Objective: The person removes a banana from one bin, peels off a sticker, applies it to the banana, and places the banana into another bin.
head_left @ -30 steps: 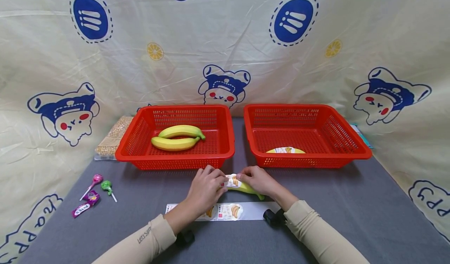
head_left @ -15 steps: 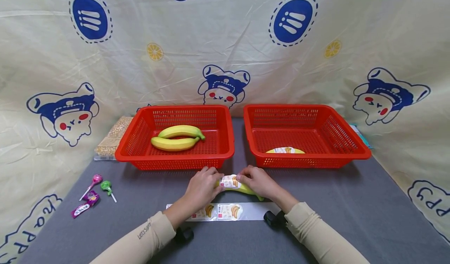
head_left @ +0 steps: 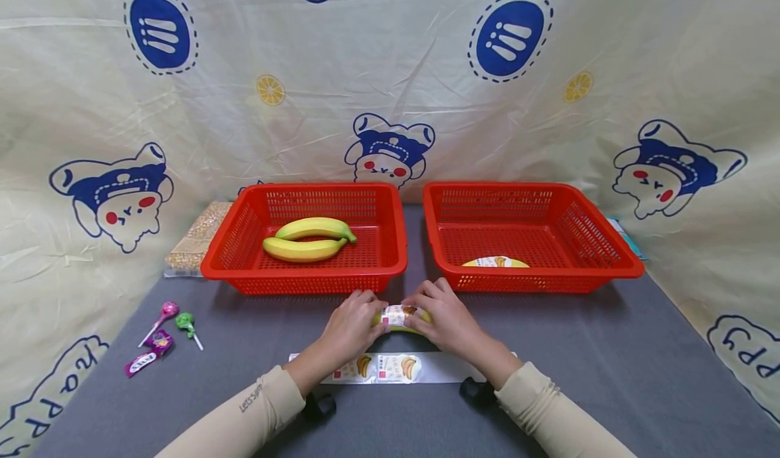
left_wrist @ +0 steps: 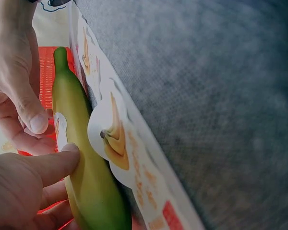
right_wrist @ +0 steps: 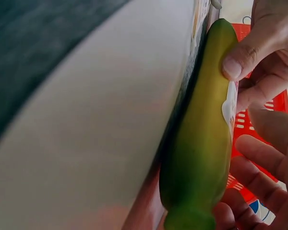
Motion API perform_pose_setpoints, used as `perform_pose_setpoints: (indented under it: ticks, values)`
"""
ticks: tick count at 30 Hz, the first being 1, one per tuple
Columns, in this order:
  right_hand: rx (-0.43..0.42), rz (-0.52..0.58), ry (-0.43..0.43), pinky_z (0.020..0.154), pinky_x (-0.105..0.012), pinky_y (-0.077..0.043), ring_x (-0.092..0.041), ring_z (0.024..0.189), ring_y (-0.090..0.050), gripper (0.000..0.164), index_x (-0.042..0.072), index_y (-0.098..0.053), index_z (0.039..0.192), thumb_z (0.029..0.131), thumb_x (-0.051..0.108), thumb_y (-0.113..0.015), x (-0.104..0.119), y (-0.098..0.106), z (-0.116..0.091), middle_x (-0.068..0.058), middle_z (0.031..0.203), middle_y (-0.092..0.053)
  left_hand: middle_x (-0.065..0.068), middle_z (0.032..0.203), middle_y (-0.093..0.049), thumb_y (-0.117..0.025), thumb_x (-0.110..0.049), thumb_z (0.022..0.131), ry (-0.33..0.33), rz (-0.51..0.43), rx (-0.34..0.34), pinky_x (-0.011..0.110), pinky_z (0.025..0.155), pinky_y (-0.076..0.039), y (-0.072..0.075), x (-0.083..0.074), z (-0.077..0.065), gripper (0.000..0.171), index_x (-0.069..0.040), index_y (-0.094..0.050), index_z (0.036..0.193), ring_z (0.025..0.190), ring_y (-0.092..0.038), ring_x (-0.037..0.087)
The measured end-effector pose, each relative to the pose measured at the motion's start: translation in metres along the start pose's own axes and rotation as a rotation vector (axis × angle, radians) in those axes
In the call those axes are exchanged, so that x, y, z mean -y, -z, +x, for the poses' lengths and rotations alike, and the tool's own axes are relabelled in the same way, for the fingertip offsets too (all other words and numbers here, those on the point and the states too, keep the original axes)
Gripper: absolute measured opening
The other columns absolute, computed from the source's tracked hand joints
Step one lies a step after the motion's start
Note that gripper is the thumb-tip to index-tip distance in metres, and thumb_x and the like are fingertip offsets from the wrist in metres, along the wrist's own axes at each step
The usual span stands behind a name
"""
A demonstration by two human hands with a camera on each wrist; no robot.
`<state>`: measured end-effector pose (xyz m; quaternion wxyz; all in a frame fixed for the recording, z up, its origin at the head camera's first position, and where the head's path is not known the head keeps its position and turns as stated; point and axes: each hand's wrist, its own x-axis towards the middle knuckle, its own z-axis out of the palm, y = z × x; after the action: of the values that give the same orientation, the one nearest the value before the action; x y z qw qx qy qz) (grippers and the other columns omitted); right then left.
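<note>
My left hand [head_left: 351,324] grips one end of a yellow-green banana [head_left: 405,330], its thumb on the near side and the other fingers behind. A white banana-print sticker [head_left: 395,315] lies on the fruit's upper side. Over the other end is my right hand [head_left: 447,319], fingers spread loosely beside the sticker. In the right wrist view its thumb stands off the banana [right_wrist: 201,124], while lower fingers reach the far side; contact there is partly hidden. Just in front lies a backing strip [head_left: 440,367] bearing banana stickers, also seen in the left wrist view.
Behind the hands stand two red baskets. The left basket [head_left: 305,284] holds two bananas [head_left: 311,238]; the right basket [head_left: 536,282] holds a stickered banana [head_left: 496,262]. Lollipops [head_left: 168,309] and a purple-wrapped candy [head_left: 149,354] lie left, near a bag of grains [head_left: 198,241].
The left hand slid slightly left along the banana, uncovering more sticker, then stayed there. The right hand moved left over the sticker, its fingers spreading, and now hides the banana's right end.
</note>
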<state>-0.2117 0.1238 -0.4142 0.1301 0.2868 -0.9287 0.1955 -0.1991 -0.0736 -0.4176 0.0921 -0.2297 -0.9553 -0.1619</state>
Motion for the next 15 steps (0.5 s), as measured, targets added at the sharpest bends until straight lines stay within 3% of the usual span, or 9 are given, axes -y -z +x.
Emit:
perform_pose_setpoints:
  ticks: [6, 15]
  values:
    - [0.047, -0.078, -0.004, 0.073, -0.027, -0.039, -0.010, 0.087, -0.042, 0.025, 0.022, -0.072, 0.098, 0.075, 0.030, -0.078, 0.0030, -0.0029, 0.0033, 0.007, 0.094, -0.059, 0.004, 0.102, -0.064, -0.074, -0.030, 0.080, 0.007, -0.002, 0.006, 0.032, 0.077, -0.051, -0.0001, -0.0007, -0.0004, 0.037, -0.010, -0.069, 0.110, 0.091, -0.055, 0.017]
    - [0.091, -0.126, -0.038, 0.074, -0.029, -0.039, -0.014, 0.084, -0.045, 0.033, 0.017, -0.072, 0.101, 0.074, 0.035, -0.078, -0.0011, -0.0042, 0.0043, 0.002, 0.093, -0.062, 0.005, 0.102, -0.064, -0.075, -0.032, 0.079, 0.016, 0.001, -0.012, 0.034, 0.080, -0.052, -0.0002, -0.0008, -0.0004, 0.038, -0.010, -0.069, 0.109, 0.094, -0.056, 0.018]
